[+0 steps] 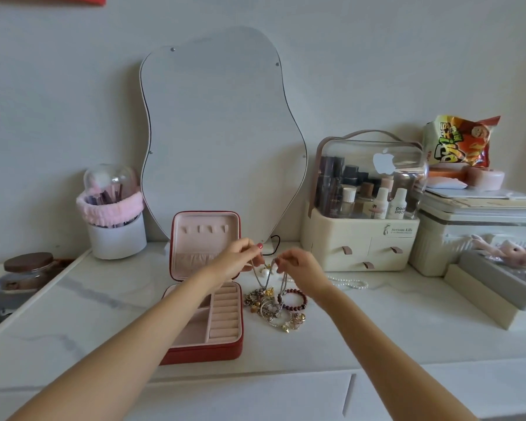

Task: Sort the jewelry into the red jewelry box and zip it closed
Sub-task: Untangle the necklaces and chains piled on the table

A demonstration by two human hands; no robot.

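The red jewelry box (pixel 231 349) lies open on the white counter, its pink-lined lid (pixel 205 235) standing upright. Just right of the box lies a pile of jewelry (pixel 271 308) with a dark red bead bracelet (pixel 293 299). My left hand (pixel 240 258) and my right hand (pixel 298 264) are raised above the pile, each pinching one end of a silver chain necklace (pixel 263 281) that hangs down between them with a gold pendant near the pile. A pearl strand (pixel 348 282) lies to the right.
A wavy mirror (pixel 219 132) leans on the wall behind the box. A brush holder with a pink band (pixel 113 217) stands at left, a cosmetics organizer (pixel 362 208) at right, with stacked boxes (pixel 480 238) and a snack bag (pixel 459 141) beyond it. A jar (pixel 28 268) sits far left.
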